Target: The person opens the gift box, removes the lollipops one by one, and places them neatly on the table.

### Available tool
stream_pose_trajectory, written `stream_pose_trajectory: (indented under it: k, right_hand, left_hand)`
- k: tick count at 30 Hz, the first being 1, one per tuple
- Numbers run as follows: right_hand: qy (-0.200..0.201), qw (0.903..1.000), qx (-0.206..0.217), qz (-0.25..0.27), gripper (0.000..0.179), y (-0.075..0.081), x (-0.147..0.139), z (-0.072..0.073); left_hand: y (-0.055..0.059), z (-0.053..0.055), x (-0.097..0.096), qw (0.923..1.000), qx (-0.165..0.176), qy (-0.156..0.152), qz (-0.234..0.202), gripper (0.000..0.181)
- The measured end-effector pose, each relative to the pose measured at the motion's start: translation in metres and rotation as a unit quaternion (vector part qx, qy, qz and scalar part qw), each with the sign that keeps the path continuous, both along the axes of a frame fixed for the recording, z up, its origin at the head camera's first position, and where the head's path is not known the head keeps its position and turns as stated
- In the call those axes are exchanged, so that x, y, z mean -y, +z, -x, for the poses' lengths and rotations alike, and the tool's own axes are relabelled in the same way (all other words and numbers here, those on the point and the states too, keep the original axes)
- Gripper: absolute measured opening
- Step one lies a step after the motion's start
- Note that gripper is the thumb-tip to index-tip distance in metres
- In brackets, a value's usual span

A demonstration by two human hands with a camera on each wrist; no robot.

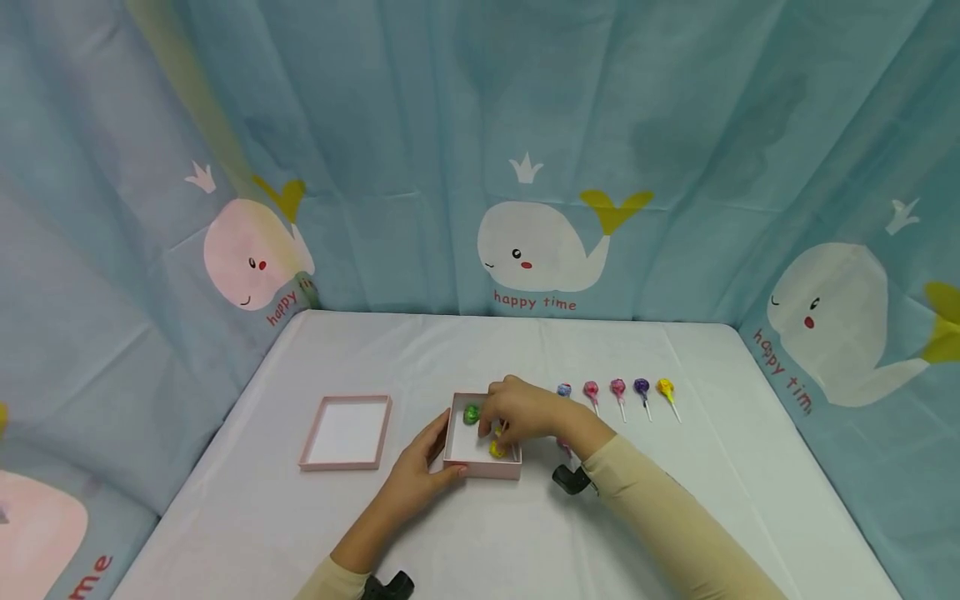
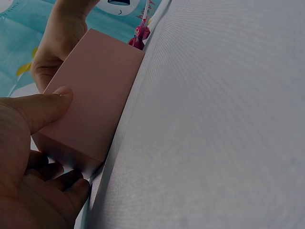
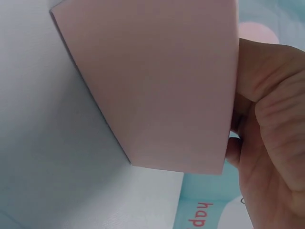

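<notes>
"What stands closest?"
"A pink box [image 3: 147,90], one plain wall turned this way, on the white counter [image 3: 43,133]."
"And the right hand [image 3: 276,114]?"
"Bent over its rim, fingertips mostly hidden behind that wall. Far beyond hangs a blue curtain [image 3: 205,187] with red letters [image 3: 200,214]."

Smooth, matt paperboard-like box [image 1: 482,472], glossy lollipop wrappers [image 1: 665,387], fine-woven matt tablecloth [image 2: 205,119], lightly creased cloth-like backdrop [image 1: 375,117]

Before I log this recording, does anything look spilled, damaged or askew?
Nothing stands out: the pink box sits upright, the far lollipops lie in a tidy row, and no spill or damage shows. Another lollipop is partly hidden by the right arm.
</notes>
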State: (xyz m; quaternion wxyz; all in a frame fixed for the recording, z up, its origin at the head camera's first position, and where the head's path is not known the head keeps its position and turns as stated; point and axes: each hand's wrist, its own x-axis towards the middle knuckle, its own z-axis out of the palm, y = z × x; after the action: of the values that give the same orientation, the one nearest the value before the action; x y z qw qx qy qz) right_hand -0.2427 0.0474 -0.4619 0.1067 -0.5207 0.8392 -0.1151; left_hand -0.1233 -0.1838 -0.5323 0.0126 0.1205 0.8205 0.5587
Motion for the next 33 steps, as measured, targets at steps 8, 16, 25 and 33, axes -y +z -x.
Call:
stream_pose_trajectory:
  k: [8, 16, 25, 33]
  right_hand:
    - [-0.006, 0.9997, -0.018, -0.014, 0.024, -0.001, 0.003, -0.002]
    - [-0.005, 0.9989, -0.045, -0.015, 0.017, 0.0, 0.009, -0.007]
    - [0.005, 0.995, -0.083, -0.055, 0.016, 0.002, 0.009, -0.012]
    - [-0.015, 0.9987, -0.045, -0.019, 0.013, -0.005, 0.009, -0.009]
  left_hand:
    - [-0.001, -0.001, 0.0, 0.9999, -0.009, -0.005, 0.002, 0.095]
    - [0.0, -0.001, 0.0, 0.9999, -0.004, -0.01, -0.001, 0.096]
    - [-0.001, 0.001, 0.001, 0.9999, -0.01, 0.0, 0.014, 0.097]
    - [-0.002, 0.0, 0.0, 0.9998, -0.015, -0.004, 0.013, 0.096]
